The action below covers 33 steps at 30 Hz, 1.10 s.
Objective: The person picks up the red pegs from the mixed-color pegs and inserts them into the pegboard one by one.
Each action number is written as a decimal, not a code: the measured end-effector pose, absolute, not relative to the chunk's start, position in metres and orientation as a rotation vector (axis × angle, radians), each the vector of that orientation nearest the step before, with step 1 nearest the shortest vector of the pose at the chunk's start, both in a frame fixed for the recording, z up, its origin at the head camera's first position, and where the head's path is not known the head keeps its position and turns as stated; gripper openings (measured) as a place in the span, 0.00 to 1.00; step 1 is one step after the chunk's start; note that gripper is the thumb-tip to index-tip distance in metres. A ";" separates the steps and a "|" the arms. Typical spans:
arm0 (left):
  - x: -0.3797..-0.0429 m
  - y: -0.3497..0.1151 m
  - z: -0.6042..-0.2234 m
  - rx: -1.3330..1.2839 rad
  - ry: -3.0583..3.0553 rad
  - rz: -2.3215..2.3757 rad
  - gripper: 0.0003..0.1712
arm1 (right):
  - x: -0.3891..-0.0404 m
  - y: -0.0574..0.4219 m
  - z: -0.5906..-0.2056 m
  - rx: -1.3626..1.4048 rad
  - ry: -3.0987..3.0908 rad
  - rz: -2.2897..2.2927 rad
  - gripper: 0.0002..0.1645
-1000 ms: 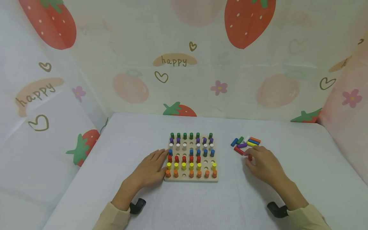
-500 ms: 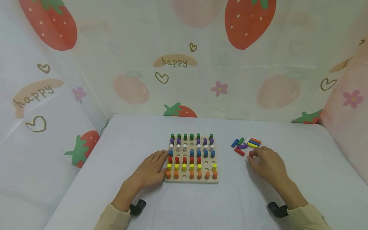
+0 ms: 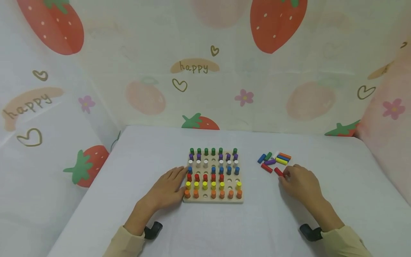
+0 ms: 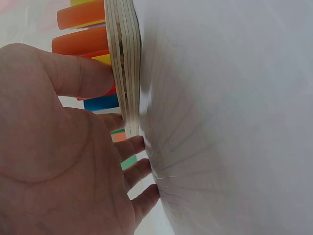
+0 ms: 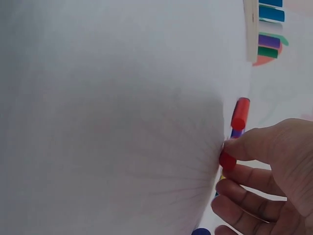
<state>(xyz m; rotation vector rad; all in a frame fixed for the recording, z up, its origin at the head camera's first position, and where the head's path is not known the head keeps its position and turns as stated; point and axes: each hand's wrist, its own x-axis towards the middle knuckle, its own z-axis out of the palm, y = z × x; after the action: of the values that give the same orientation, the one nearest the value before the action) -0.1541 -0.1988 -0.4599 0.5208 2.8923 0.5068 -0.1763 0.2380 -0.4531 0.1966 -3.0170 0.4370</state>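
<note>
A wooden pegboard (image 3: 212,201) stands on the white table, with rows of coloured pegs upright in its holes. Along its left edge rests my left hand (image 3: 167,189), fingers extended; in the left wrist view the thumb (image 4: 85,76) lies against the board's side. To the right of the board, my right hand (image 3: 303,184) pinches the near end of a red peg (image 3: 278,171) between thumb and index finger. The right wrist view shows that red peg (image 5: 228,160) low at the cloth, its round end between the fingertips. Another red peg (image 3: 267,168) lies just left of it.
Beyond the right hand is a loose cluster of pegs, among them a purple peg (image 3: 270,162), a yellow peg (image 3: 281,161), an orange peg (image 3: 285,156), a green peg (image 3: 268,156) and a blue peg (image 3: 261,158). A strawberry-print cloth (image 3: 269,107) hangs behind the table.
My right hand has shifted slightly right, and more of the red peg at its fingertips now shows, lying flat. My left hand stays at the board's edge.
</note>
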 end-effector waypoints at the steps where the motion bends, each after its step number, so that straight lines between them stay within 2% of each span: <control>1: -0.154 -0.199 -0.460 0.516 2.890 0.505 0.40 | -0.176 0.238 -0.453 0.195 -3.021 0.436 0.13; 16: -0.153 -0.200 -0.458 0.502 2.873 0.493 0.40 | -0.169 0.241 -0.440 0.209 -3.013 0.463 0.14; 33: -0.154 -0.200 -0.458 0.519 2.876 0.502 0.39 | -0.164 0.225 -0.430 0.396 -2.889 0.507 0.12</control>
<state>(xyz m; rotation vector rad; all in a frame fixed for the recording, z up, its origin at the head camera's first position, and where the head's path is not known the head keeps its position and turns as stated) -0.1538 -0.2000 -0.4582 0.5192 2.8762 0.5023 -0.1641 0.2249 -0.4302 0.3956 -2.8890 0.5070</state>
